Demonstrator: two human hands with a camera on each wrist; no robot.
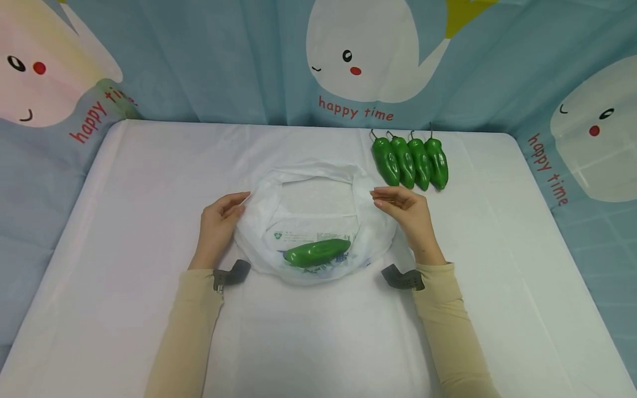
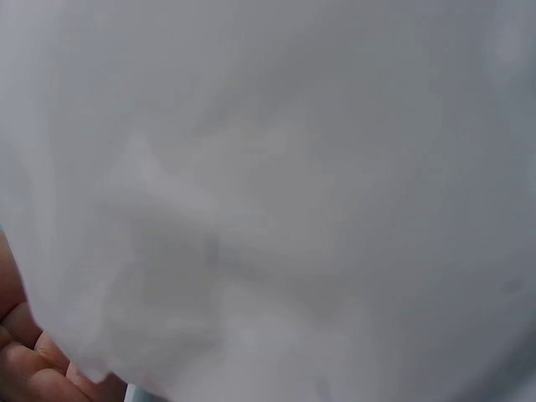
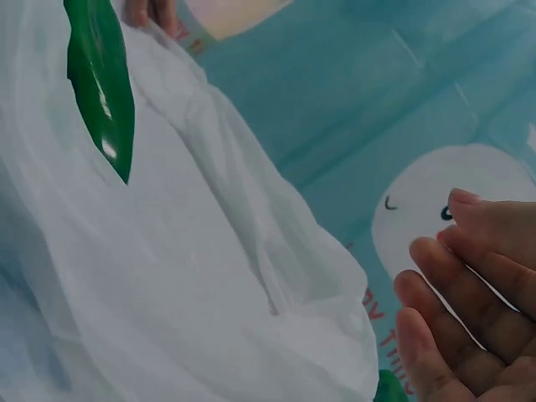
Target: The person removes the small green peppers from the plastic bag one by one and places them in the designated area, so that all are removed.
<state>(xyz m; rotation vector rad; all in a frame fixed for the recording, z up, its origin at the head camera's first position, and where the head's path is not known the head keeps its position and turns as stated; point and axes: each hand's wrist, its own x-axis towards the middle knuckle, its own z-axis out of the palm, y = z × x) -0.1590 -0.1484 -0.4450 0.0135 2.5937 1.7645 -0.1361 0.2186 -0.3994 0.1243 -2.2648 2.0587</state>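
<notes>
A white plastic bag (image 1: 318, 171) lies on the table with its mouth spread wide, printing showing through its front. Inside it rests one green pepper (image 1: 318, 252), whose tip end also shows in the right wrist view. At the bag's left edge my left hand (image 1: 217, 226) pinches the plastic between thumb and fingers. In the left wrist view the bag hides most of that hand. My right hand (image 1: 410, 218) is beside the bag's right edge, fingers loosely bent; the right wrist view shows them apart from the plastic, holding nothing.
Several green peppers (image 1: 410, 160) lie in a row at the table's back right, stems pointing away, just beyond my right hand. A white cloth covers the table (image 1: 318, 342). A blue curtain (image 1: 219, 61) with whale prints hangs along the back and sides.
</notes>
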